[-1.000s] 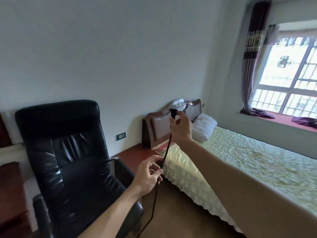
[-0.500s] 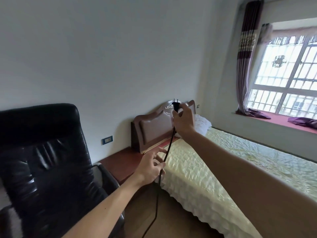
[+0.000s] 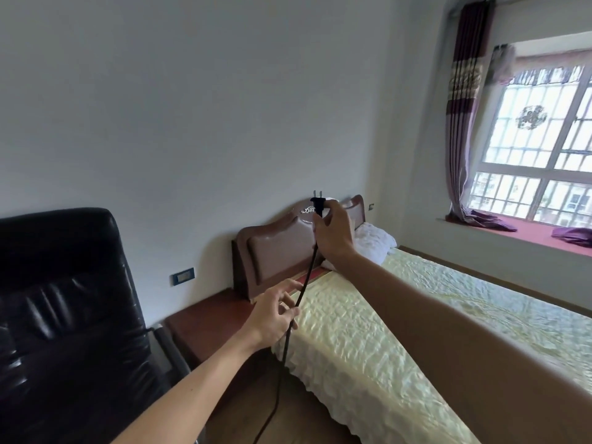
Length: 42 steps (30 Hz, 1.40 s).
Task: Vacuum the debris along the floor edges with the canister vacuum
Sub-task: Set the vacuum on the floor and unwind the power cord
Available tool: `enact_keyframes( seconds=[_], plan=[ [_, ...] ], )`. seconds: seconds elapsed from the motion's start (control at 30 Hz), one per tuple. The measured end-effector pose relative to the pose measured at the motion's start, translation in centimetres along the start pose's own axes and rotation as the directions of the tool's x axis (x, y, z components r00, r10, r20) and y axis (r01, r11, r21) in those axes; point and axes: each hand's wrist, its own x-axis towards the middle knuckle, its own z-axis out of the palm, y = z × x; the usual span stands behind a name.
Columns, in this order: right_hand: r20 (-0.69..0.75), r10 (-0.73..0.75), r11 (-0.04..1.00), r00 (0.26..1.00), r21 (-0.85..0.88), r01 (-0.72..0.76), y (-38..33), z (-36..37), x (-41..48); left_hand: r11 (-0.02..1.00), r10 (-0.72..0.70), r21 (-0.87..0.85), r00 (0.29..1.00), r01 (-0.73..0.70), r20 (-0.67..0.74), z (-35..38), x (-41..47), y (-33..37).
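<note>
**Plug held up at the head of the bed, cord trailing to the floor**

The right hand [image 3: 333, 232] is raised in front of the brown padded headboard [image 3: 275, 248]. Its fingers pinch the black plug [image 3: 318, 203], with the two prongs pointing straight up to twelve o'clock. From the plug the black cord [image 3: 288, 334] drops towards six o'clock. It passes the left hand [image 3: 272, 318] and runs down over the wooden floor [image 3: 304, 418] to the bottom edge of the view.

The left hand's fingers are loose and half spread, the forefinger reaching forward, and the cord lies across the fingertips. I cannot tell whether they actually nip it.

From the hands, the bed [image 3: 416, 315] fills everything from two to five o'clock. The frilled edge of its pale cover hangs just beside the cord. A white pillow [image 3: 374, 241] lies against the headboard.

At nine o'clock a black leather chair [image 3: 64, 315] stands near the wall. Between the chair and the bed sits a low red-brown bedside stand [image 3: 208, 318], tight against the headboard. That leaves only a narrow strip of floor between chair and bed.

A dark wall socket [image 3: 183, 276] sits on the wall at about ten o'clock from the left hand, above the stand.

At two o'clock are the barred window [image 3: 538, 149] and a striped curtain [image 3: 461, 107].
</note>
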Motion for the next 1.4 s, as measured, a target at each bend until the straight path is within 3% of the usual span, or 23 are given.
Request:
enact_keyframes(
  seconds=[0.47, 0.83, 1.13, 1.4],
  plan=[
    [0.04, -0.093, 0.995, 0.995, -0.027, 0.094, 7.2, 6.7, 12.9, 0.997, 0.003, -0.075, 0.994, -0.011, -0.108, 1.7, 14.6, -6.1],
    [0.102, -0.037, 0.998, 0.994, -0.036, 0.041, 13.8, 17.2, 24.3, 0.997, -0.048, -0.061, 0.992, 0.041, -0.113, -1.8, 27.5, -13.9],
    [0.12, -0.008, 0.999, 0.993, 0.041, 0.003, 14.6, 23.9, 30.2, 0.996, -0.065, -0.07, 0.98, 0.053, -0.189, -6.1, 33.0, -16.2],
    [0.261, -0.008, 0.989, 0.965, 0.146, -0.031, 15.4, 30.0, 35.5, 0.987, -0.156, -0.084, 0.937, 0.137, -0.311, -8.6, 38.4, -18.9]
  ],
)
